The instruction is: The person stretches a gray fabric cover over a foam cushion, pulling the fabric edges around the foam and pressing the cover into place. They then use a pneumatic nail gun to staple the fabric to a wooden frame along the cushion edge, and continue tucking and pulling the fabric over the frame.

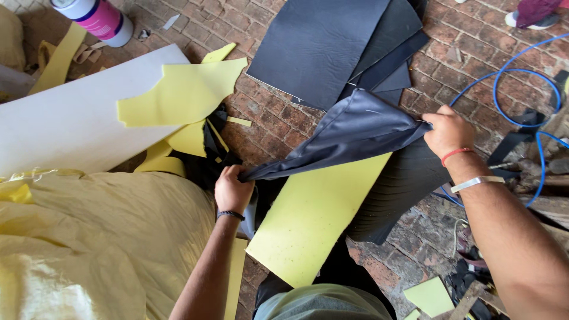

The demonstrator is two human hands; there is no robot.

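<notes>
Stretched between both hands: a dark grey-blue fabric piece (349,133), lifted above the brick floor (267,127). Left hand (232,188) closed around the narrow gathered end, a black band on that wrist. Right hand (447,130) pinched shut on the opposite corner (red thread and a pale band at the wrist). Directly under the cloth, a long yellow foam sheet (314,219) lying flat, overlapping a dark ribbed sheet (403,184) on its right. Farther up, stacked black leather-like sheets (320,47). To the left, a large white board (65,118) with a cut yellow scrap (184,92) on top. Blue hose (504,71) looping at the right; pink-and-white can (98,18) at the upper left.
</notes>
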